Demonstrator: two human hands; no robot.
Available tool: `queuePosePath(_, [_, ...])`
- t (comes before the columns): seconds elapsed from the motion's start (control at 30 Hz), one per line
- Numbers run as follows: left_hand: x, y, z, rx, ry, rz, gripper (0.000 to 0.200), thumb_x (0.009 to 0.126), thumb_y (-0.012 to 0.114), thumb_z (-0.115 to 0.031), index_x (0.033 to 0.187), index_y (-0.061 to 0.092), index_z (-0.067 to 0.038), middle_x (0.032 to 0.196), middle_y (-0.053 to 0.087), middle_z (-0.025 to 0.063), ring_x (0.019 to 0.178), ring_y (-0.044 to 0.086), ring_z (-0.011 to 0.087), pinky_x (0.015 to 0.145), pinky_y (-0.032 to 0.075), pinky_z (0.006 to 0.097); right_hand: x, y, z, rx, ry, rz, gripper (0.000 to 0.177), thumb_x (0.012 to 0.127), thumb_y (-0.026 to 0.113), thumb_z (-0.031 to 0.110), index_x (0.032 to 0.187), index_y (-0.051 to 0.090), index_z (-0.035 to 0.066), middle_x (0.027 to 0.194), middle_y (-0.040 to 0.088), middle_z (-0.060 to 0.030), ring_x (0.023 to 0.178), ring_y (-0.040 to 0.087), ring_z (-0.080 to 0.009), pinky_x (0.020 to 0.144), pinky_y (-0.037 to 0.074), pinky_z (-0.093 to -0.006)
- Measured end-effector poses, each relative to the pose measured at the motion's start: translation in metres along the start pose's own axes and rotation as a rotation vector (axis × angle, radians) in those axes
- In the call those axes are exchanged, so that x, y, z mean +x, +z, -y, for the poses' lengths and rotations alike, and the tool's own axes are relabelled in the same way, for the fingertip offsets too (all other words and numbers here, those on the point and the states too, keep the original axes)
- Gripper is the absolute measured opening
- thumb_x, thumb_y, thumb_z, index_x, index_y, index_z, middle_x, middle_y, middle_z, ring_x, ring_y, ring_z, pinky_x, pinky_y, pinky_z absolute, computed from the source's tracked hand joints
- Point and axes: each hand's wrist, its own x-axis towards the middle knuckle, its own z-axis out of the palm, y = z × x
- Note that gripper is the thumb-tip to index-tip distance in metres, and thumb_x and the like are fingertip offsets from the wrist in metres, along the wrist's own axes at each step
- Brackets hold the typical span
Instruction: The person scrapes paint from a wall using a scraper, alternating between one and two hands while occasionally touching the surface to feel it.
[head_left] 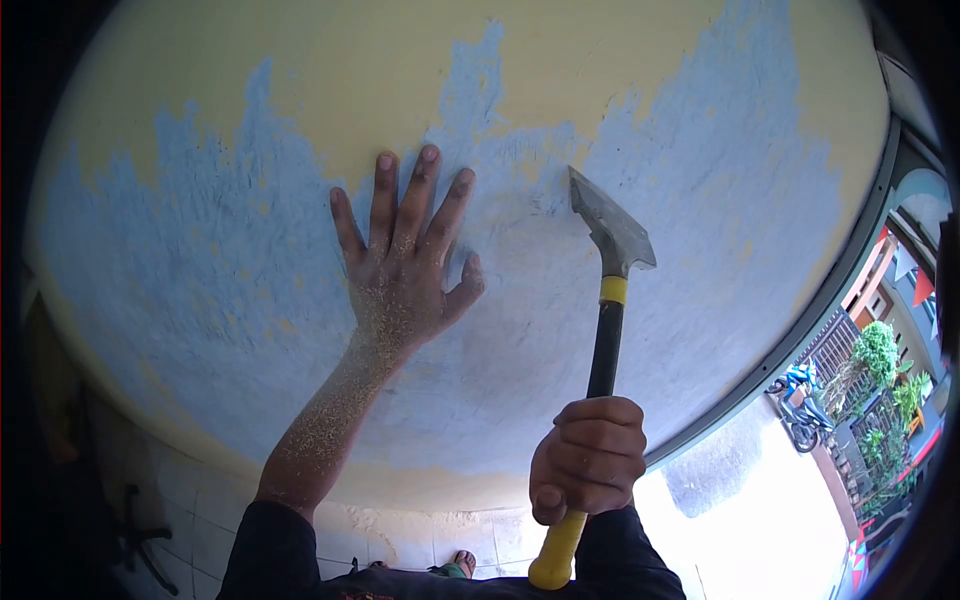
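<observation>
My left hand (407, 260) lies flat on the wall (520, 370) with its fingers spread, and pale flakes cover the back of it and the forearm. To the right, my right hand (590, 458) is wrapped round the yellow and black handle of a hammer-like tool (607, 340). Its grey metal head is up, with the pointed tip near the wall's scraped surface; whether it touches cannot be made out. Yellow paint remains along the upper wall, with a bluish-grey scraped area of jagged outline below it.
A dark frame edge (780, 372) borders the wall on the right. Beyond it are a blue motorcycle (803, 405), green plants (876, 350) and a fence. Below lie floor tiles (500, 535) with debris and a foot (465, 562). A dark stand leg (145, 535) is at lower left.
</observation>
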Motion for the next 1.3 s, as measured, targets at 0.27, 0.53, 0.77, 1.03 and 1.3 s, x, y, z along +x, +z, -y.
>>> queuePosePath(0.27, [0.001,0.000,0.000,-0.018,-0.002,-0.025,0.058,0.088,0.042,-0.039,0.142,0.039,-0.019,0.151,0.029,0.0077,0.144,0.016,0.0306,0.111,0.002,0.0630,-0.002,0.002,-0.004,0.112,0.039,-0.066,0.023,0.070,0.060,0.009,0.054,0.042,0.010,0.054,0.050,-0.0025,0.048,0.052,-0.0193,0.051,0.049,-0.0301])
queuePosePath(0.53, [0.006,-0.016,0.000,0.040,0.016,0.029,0.059,0.089,0.039,-0.043,0.141,0.041,-0.013,0.151,0.030,0.0115,0.143,0.018,0.0346,0.112,0.005,0.0614,0.011,0.004,-0.016,0.066,0.032,0.095,0.018,0.067,0.060,0.005,0.055,0.046,0.005,0.056,0.049,-0.0067,0.049,0.050,-0.0223,0.052,0.049,-0.0321])
queuePosePath(0.77, [0.006,-0.018,0.001,0.076,0.047,0.022,0.061,0.089,0.039,-0.043,0.140,0.040,-0.010,0.150,0.029,0.0145,0.142,0.018,0.0380,0.112,0.005,0.0618,0.014,0.014,-0.006,0.046,-0.056,-0.005,0.018,0.066,0.061,0.004,0.054,0.047,0.004,0.056,0.048,-0.0062,0.048,0.048,-0.0207,0.049,0.047,-0.0318])
queuePosePath(1.03, [0.004,-0.023,0.000,0.077,0.049,0.019,0.061,0.085,0.043,-0.039,0.139,0.041,-0.010,0.150,0.028,0.0152,0.142,0.018,0.0387,0.111,0.006,0.0639,0.031,0.012,-0.011,0.038,-0.093,-0.001,0.021,0.067,0.060,0.004,0.053,0.045,0.004,0.054,0.049,-0.0064,0.045,0.049,-0.0210,0.048,0.049,-0.0304])
queuePosePath(1.3, [0.006,-0.024,-0.003,0.121,0.074,0.042,0.062,0.089,0.037,-0.042,0.140,0.038,-0.007,0.151,0.028,0.0162,0.142,0.018,0.0381,0.112,0.006,0.0623,0.018,0.015,-0.007,0.100,-0.100,-0.089,0.026,0.073,0.056,-0.001,0.052,0.041,0.004,0.055,0.042,-0.0062,0.045,0.044,-0.0217,0.047,0.044,-0.0342])
